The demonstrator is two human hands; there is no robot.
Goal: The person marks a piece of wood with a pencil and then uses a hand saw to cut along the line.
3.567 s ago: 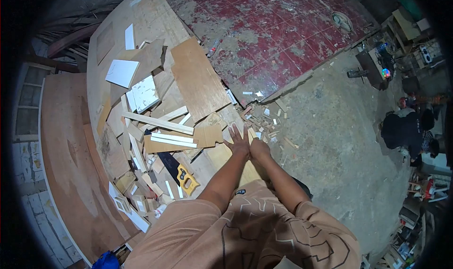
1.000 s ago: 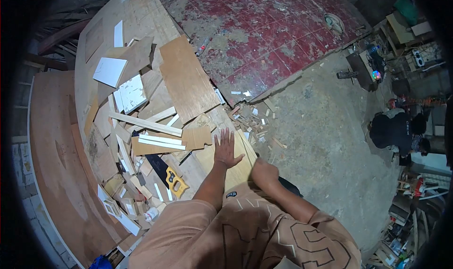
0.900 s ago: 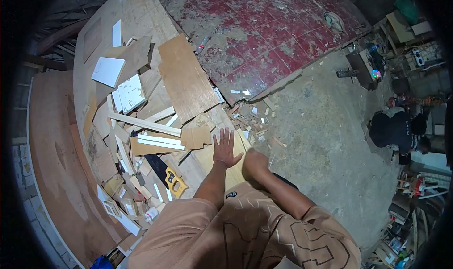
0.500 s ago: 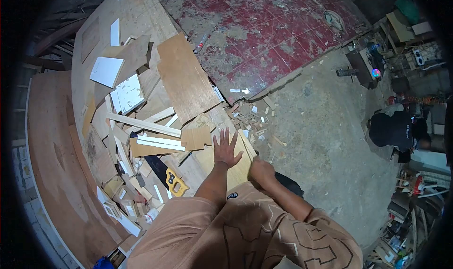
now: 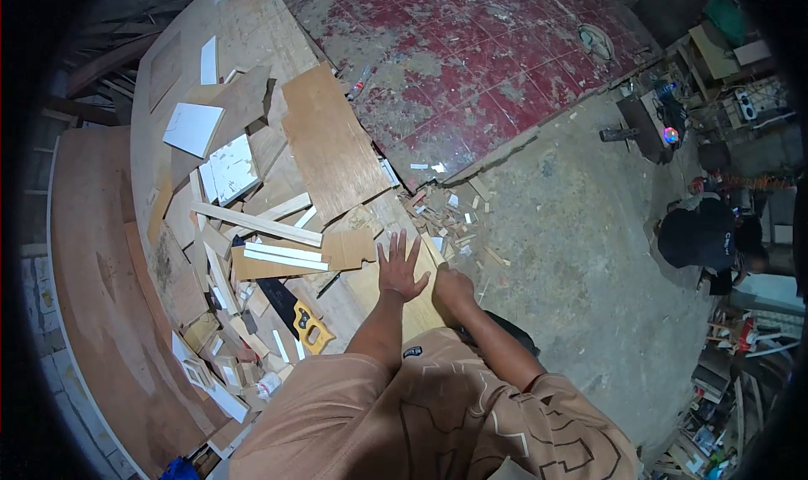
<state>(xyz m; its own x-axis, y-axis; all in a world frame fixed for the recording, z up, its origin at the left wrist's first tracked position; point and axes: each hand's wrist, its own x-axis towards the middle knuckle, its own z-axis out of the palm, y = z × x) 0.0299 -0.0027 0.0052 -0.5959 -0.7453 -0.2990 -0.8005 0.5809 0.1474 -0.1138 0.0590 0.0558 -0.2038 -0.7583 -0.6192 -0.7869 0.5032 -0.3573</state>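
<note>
Pressing palm-down with all fingers spread wide, your left hand [image 5: 401, 270] lay flat on the pale board [image 5: 421, 310], gripping nothing. Your right hand [image 5: 453, 288] sat just beside it at the board's right edge, fingers curled in tight; what was inside the fist, if anything, was hidden. The two hands were close but not touching. The pale board lay flat at the near end of the cluttered work surface [image 5: 244, 26], right in front of your torso, with its far end under your left palm.

Just beyond your left fingertips was a notched brown plywood piece [image 5: 349, 249], and two white strips [image 5: 282, 254] lay side by side on its left part. A handsaw [image 5: 295, 312] with a dark blade and a yellow handle lay left of your left forearm, near it but apart, handle end toward you. Small wood scraps [image 5: 227, 362] were heaped around and below the saw.

Farther out, a long pale batten [image 5: 257, 222] crossed the pile at a slant. A big brown plywood sheet [image 5: 332, 143] lay beyond it, with white panels [image 5: 194, 128] to its left. A large curved plywood sheet [image 5: 93, 253] took up the far left.

Loose offcuts [image 5: 450, 211] were scattered on the concrete floor [image 5: 572, 228] just past your right hand. Worn red tiles [image 5: 471, 51] covered the floor farther back. Another person [image 5: 699, 236] in dark clothes crouched well off to your right.
</note>
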